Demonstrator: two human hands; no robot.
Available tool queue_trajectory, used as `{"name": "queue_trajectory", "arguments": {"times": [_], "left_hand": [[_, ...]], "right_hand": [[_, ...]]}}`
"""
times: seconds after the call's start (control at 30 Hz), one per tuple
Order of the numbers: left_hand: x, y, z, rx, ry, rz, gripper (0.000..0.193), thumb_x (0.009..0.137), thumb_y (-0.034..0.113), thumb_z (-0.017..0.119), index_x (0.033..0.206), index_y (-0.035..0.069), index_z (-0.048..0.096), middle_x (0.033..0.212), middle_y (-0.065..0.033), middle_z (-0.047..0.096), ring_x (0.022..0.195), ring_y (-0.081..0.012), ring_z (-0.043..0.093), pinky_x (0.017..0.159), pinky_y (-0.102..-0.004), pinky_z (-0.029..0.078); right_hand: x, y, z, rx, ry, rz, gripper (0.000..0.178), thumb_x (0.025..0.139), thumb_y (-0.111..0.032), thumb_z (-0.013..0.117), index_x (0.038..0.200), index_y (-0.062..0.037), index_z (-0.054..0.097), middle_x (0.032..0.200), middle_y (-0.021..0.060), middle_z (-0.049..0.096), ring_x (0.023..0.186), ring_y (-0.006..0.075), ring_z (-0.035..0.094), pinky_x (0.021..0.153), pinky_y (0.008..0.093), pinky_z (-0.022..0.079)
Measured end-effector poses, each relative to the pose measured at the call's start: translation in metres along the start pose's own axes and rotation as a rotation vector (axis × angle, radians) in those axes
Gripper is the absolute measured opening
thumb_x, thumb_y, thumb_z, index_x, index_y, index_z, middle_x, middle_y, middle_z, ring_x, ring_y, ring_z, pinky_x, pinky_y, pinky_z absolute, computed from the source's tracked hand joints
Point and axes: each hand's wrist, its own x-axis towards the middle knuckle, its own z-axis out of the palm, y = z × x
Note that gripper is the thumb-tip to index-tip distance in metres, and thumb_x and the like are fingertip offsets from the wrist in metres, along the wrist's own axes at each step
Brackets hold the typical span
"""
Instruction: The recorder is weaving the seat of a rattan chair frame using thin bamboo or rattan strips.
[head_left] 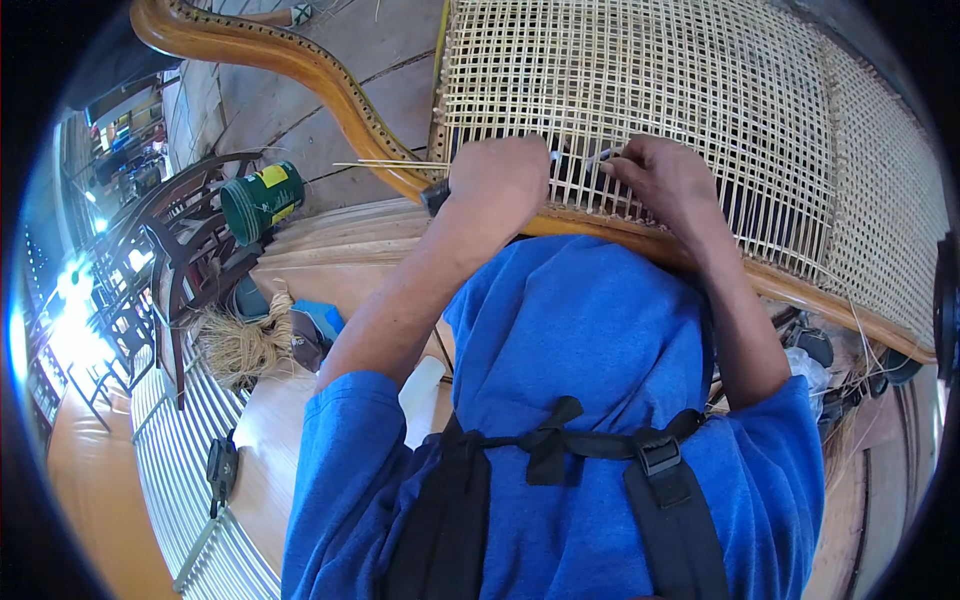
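A woven cane panel (640, 80) in a varnished wooden frame (800, 290) lies in front of me, with looser open strands near its front edge. My left hand (500, 178) is closed over the left part of this edge, round a tool with a black handle (435, 197); a pale tip shows by its knuckles. Loose cane strands (385, 163) stick out to the left of this hand. My right hand (672, 185) is just to the right, low over the weave, thumb and forefinger pinched together. A small greyish thing shows at those fingertips, too small to name.
A curved wooden frame arm (300, 75) with a row of holes reaches far left. Beyond my left arm are a green bucket (262, 203), dark wooden chairs (165, 235), a bundle of fibre strands (240, 345) and a cap (307, 340). Loose strands (868, 335) hang at the right.
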Motion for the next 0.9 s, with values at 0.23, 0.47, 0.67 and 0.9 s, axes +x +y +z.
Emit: {"name": "queue_trajectory", "arguments": {"times": [0.23, 0.47, 0.67, 0.9], "left_hand": [[0.002, -0.009, -0.003, 0.07, -0.017, 0.046, 0.021, 0.083, 0.016, 0.048, 0.081, 0.002, 0.062, 0.072, -0.0161, 0.065, 0.069, -0.0312, 0.066, 0.06, -0.0452, 0.052], [0.005, -0.001, -0.001, 0.04, -0.067, 0.026, 0.028, 0.086, 0.027, 0.051, 0.082, 0.005, 0.066, 0.08, -0.015, 0.068, 0.078, -0.0286, 0.067, 0.065, -0.0416, 0.053], [0.005, -0.012, 0.001, -0.046, -0.087, -0.005, 0.05, 0.083, 0.055, 0.053, 0.082, 0.006, 0.066, 0.074, -0.0134, 0.066, 0.074, -0.0292, 0.066, 0.064, -0.0419, 0.052], [0.005, -0.015, 0.001, -0.09, -0.073, -0.062, 0.059, 0.077, 0.062, 0.055, 0.079, 0.005, 0.066, 0.072, -0.0149, 0.066, 0.073, -0.0304, 0.066, 0.064, -0.0424, 0.052]], "right_hand": [[-0.003, 0.009, -0.003, 0.1, -0.064, -0.003, 0.025, 0.083, -0.029, 0.059, 0.087, -0.0057, 0.066, 0.078, 0.0157, 0.065, 0.074, 0.0305, 0.064, 0.07, 0.0404, 0.049], [0.0, 0.012, -0.002, 0.137, -0.075, 0.009, 0.024, 0.084, -0.027, 0.059, 0.084, -0.0041, 0.064, 0.074, 0.0144, 0.062, 0.069, 0.0275, 0.061, 0.065, 0.0383, 0.047], [-0.002, 0.019, 0.004, 0.147, -0.016, -0.071, 0.022, 0.084, -0.022, 0.059, 0.078, -0.0016, 0.06, 0.07, 0.0132, 0.058, 0.06, 0.0234, 0.057, 0.059, 0.036, 0.044], [0.001, 0.016, 0.002, 0.175, -0.046, -0.031, 0.022, 0.084, -0.022, 0.06, 0.076, -0.001, 0.058, 0.067, 0.0116, 0.056, 0.057, 0.0206, 0.053, 0.056, 0.0342, 0.042]]}}
